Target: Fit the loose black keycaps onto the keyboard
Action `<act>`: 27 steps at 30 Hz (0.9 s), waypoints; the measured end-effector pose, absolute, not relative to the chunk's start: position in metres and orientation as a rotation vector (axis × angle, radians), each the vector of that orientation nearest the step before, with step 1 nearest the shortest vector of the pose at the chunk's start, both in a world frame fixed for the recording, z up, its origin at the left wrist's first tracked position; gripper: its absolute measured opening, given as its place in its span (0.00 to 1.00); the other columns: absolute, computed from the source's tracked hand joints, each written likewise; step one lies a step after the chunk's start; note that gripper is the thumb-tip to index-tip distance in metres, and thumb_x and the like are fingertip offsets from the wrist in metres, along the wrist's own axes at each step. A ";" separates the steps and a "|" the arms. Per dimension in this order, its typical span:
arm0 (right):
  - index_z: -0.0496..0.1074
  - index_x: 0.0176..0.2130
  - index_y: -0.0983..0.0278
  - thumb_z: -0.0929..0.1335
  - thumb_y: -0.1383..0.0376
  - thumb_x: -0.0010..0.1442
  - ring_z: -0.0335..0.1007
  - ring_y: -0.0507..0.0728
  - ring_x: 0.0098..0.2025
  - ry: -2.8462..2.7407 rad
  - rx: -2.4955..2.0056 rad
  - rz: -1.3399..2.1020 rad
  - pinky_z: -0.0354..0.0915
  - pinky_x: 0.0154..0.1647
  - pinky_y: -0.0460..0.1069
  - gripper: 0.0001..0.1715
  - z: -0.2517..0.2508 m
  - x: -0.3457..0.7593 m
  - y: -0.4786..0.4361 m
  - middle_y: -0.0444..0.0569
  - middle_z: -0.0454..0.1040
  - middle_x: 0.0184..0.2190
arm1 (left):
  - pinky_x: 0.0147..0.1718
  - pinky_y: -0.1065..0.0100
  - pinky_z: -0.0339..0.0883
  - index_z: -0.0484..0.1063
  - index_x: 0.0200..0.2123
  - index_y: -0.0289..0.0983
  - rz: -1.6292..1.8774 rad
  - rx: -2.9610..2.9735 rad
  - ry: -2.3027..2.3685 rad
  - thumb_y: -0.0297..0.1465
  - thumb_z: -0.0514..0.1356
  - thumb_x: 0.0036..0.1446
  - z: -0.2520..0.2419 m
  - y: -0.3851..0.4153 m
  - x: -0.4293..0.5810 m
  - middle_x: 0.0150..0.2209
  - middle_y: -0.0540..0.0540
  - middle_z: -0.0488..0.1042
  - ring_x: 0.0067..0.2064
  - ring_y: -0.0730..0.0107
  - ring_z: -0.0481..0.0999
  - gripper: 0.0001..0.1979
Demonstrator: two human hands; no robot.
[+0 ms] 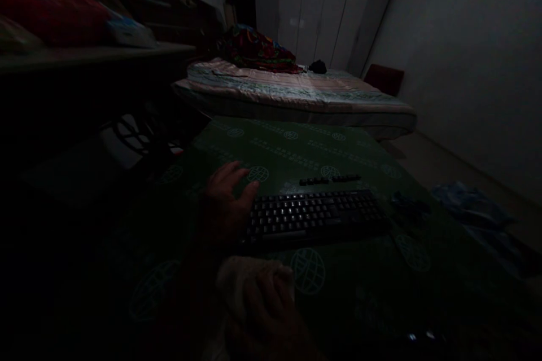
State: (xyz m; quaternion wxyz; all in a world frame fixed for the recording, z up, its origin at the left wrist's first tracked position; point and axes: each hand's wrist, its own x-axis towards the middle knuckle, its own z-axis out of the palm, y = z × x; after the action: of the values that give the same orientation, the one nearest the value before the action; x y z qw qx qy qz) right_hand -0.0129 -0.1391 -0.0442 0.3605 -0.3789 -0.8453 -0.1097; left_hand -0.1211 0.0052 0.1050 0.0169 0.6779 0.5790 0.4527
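Black rectangular keyboard [315, 214] lies on a green, globe-printed tabletop [262, 131], left hand [222, 200] open at its left end, right hand [269, 310] gripping pale, crumpled cloth [236, 276] on the near side. Work looks underway; dimness hides how much is done or left.

Dim light all round, bed [271, 87] at twelve o'clock, pale wardrobe [324, 17] towering right behind it, plain wall [474, 51] rising at two, floor [425, 161] just showing at three, ledge [97, 55] over at ten in deep shadow
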 end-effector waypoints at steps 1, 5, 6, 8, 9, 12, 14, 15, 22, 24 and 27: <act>0.64 0.52 0.53 0.64 0.56 0.60 0.56 0.69 0.59 -2.165 -0.996 -0.291 0.67 0.45 0.67 0.19 -0.046 -0.017 -0.139 0.54 0.66 0.55 | 0.53 0.55 0.63 0.75 0.38 0.36 1.413 2.108 1.786 0.38 0.57 0.53 0.106 0.009 -0.118 0.51 0.41 0.72 0.53 0.57 0.70 0.14; 0.68 0.45 0.55 0.65 0.58 0.59 0.60 0.66 0.57 -2.100 -0.956 -0.362 0.71 0.41 0.59 0.13 -0.042 -0.034 -0.136 0.51 0.70 0.50 | 0.53 0.55 0.64 0.75 0.37 0.35 1.408 2.112 1.739 0.37 0.57 0.52 0.110 0.026 -0.106 0.50 0.40 0.73 0.52 0.57 0.71 0.14; 0.69 0.45 0.55 0.64 0.58 0.60 0.61 0.65 0.57 -2.110 -0.953 -0.361 0.71 0.42 0.59 0.13 -0.040 -0.037 -0.134 0.50 0.71 0.49 | 0.52 0.55 0.64 0.75 0.37 0.35 1.400 2.113 1.723 0.37 0.57 0.52 0.110 0.029 -0.104 0.49 0.41 0.73 0.51 0.57 0.71 0.14; 0.69 0.46 0.56 0.63 0.58 0.61 0.62 0.65 0.56 -2.162 -0.974 -0.326 0.71 0.43 0.59 0.14 -0.036 -0.038 -0.131 0.50 0.72 0.47 | 0.52 0.56 0.64 0.75 0.37 0.36 1.393 2.115 1.689 0.37 0.57 0.52 0.110 0.035 -0.099 0.49 0.41 0.74 0.52 0.57 0.71 0.14; 0.68 0.47 0.56 0.63 0.57 0.61 0.62 0.64 0.55 -2.186 -0.978 -0.306 0.70 0.44 0.59 0.15 -0.035 -0.036 -0.129 0.49 0.72 0.47 | 0.52 0.56 0.64 0.75 0.37 0.36 1.396 2.116 1.675 0.37 0.57 0.52 0.110 0.037 -0.097 0.49 0.41 0.74 0.51 0.57 0.71 0.14; 0.68 0.45 0.56 0.63 0.58 0.61 0.67 0.61 0.51 -2.171 -0.939 -0.304 0.71 0.42 0.57 0.13 -0.039 -0.028 -0.128 0.48 0.74 0.43 | 0.52 0.56 0.65 0.75 0.37 0.36 1.394 2.108 1.652 0.37 0.57 0.51 0.108 0.042 -0.096 0.48 0.42 0.74 0.50 0.58 0.72 0.13; 0.69 0.43 0.59 0.63 0.59 0.59 0.69 0.61 0.47 -2.055 -0.984 -0.331 0.70 0.43 0.58 0.12 -0.043 -0.019 -0.128 0.51 0.75 0.40 | 0.52 0.56 0.65 0.75 0.36 0.35 1.369 2.103 1.651 0.37 0.58 0.51 0.111 0.044 -0.096 0.48 0.42 0.74 0.50 0.58 0.73 0.13; 0.69 0.43 0.60 0.63 0.58 0.59 0.69 0.62 0.47 -2.007 -1.030 -0.328 0.70 0.43 0.58 0.14 -0.043 -0.015 -0.128 0.53 0.75 0.40 | 0.52 0.57 0.65 0.75 0.36 0.35 1.368 2.096 1.649 0.36 0.58 0.51 0.114 0.046 -0.096 0.48 0.42 0.74 0.49 0.58 0.73 0.13; 0.69 0.45 0.62 0.62 0.51 0.59 0.67 0.67 0.49 -2.002 -1.152 -0.338 0.68 0.43 0.61 0.22 -0.048 -0.006 -0.120 0.57 0.73 0.45 | 0.48 0.61 0.68 0.76 0.35 0.36 1.539 2.002 1.569 0.35 0.59 0.52 0.140 0.066 -0.080 0.45 0.46 0.76 0.45 0.62 0.75 0.11; 0.69 0.46 0.61 0.62 0.57 0.60 0.65 0.66 0.52 -1.998 -1.169 -0.365 0.67 0.46 0.62 0.17 -0.057 -0.011 -0.119 0.56 0.73 0.46 | 0.47 0.62 0.69 0.76 0.35 0.36 1.572 1.952 1.535 0.35 0.59 0.52 0.136 0.070 -0.073 0.45 0.45 0.76 0.44 0.62 0.76 0.11; 0.69 0.46 0.61 0.63 0.59 0.60 0.66 0.66 0.51 -2.000 -1.123 -0.385 0.67 0.47 0.62 0.15 -0.069 -0.019 -0.117 0.54 0.74 0.45 | 0.46 0.62 0.70 0.76 0.35 0.35 1.566 1.901 1.508 0.34 0.59 0.52 0.124 0.071 -0.064 0.45 0.44 0.76 0.44 0.62 0.76 0.10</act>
State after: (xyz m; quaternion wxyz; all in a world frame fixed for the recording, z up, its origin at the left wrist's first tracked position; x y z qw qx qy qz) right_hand -0.0186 -0.1170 -0.0691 0.3967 -0.4434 -0.7893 -0.1521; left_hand -0.0641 0.0708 0.1240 0.1263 0.6530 0.5181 0.5378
